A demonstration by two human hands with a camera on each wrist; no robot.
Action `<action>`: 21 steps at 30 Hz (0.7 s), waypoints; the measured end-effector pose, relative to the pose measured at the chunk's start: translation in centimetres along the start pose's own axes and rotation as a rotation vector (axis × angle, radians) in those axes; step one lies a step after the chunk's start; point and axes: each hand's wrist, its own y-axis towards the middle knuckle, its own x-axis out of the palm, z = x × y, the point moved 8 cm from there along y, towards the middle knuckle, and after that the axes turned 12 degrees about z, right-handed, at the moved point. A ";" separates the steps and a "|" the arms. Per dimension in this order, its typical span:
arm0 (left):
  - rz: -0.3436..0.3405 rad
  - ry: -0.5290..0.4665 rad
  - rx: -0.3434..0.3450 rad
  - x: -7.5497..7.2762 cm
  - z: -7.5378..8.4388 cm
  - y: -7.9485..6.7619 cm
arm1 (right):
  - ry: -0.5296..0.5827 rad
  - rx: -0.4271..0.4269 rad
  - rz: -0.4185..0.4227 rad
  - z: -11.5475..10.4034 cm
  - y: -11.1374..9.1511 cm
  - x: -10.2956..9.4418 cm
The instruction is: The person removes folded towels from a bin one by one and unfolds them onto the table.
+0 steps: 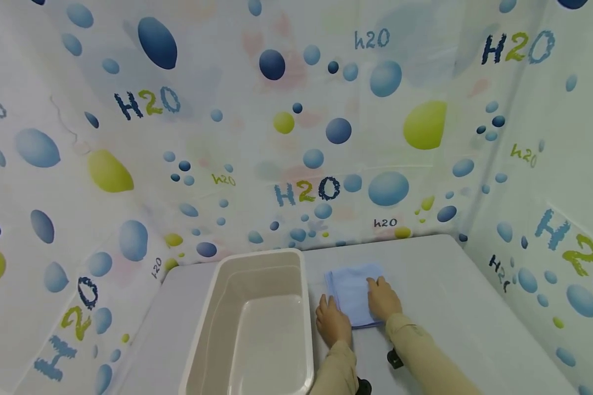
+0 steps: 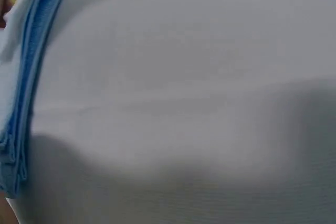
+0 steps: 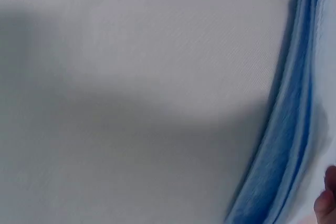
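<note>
A light blue folded cloth [image 1: 358, 293] lies on the table to the right of the basin. My left hand [image 1: 333, 320] is at its left near corner, fingers pointing away from me and extended along the edge. The right hand [image 1: 384, 299] rests on the cloth's right side with its fingers laid over the top. Stacked layers of the cloth [image 2: 32, 77] show at the left border of the left wrist view. The right wrist view has the layered edge of the cloth [image 3: 286, 145], with fingertips [image 3: 326, 198] on its pale top.
Left of the cloth stands a deep beige basin [image 1: 272, 340], its rim close to my left hand. Both stand on a white-covered table [image 1: 449, 285]. Behind and at the sides hang white sheets [image 1: 247, 137] printed with droplets and "H2O".
</note>
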 end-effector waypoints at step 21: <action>-0.032 0.050 0.128 -0.4 -1.9 -0.3 | 0.061 -0.239 -0.317 -6.4 -0.7 4.0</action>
